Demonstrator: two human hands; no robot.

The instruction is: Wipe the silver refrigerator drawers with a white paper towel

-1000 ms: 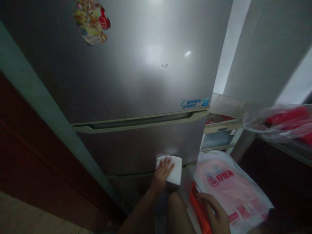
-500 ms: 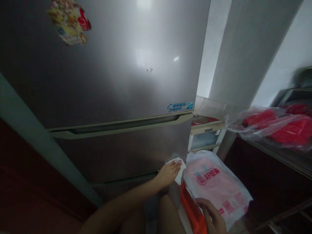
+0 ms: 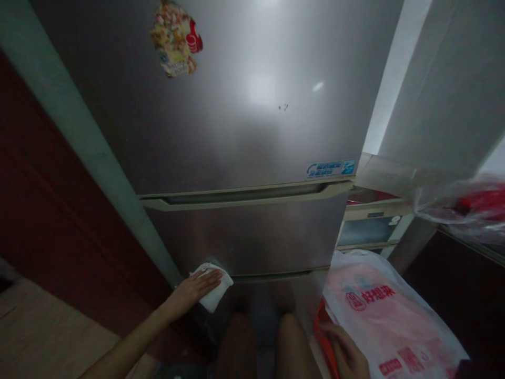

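My left hand presses a folded white cloth flat against the fridge front, at the lower left where the middle drawer meets the bottom one. The fridge has a grey metallic face. Down at the right, my right hand is curled at the edge of an orange container, which it seems to grip; part of the fingers is dark and hidden. Beside that hand lies a white plastic bag with red print.
A torn food sticker and a blue label are on the upper door. Red things in clear plastic jut in at the right. A reddish-brown panel borders the left. My knees are close to the bottom drawer.
My left hand has slid the cloth leftward across the fridge, from near its right edge to its left side. The view has turned left. My right hand stays by the orange container.
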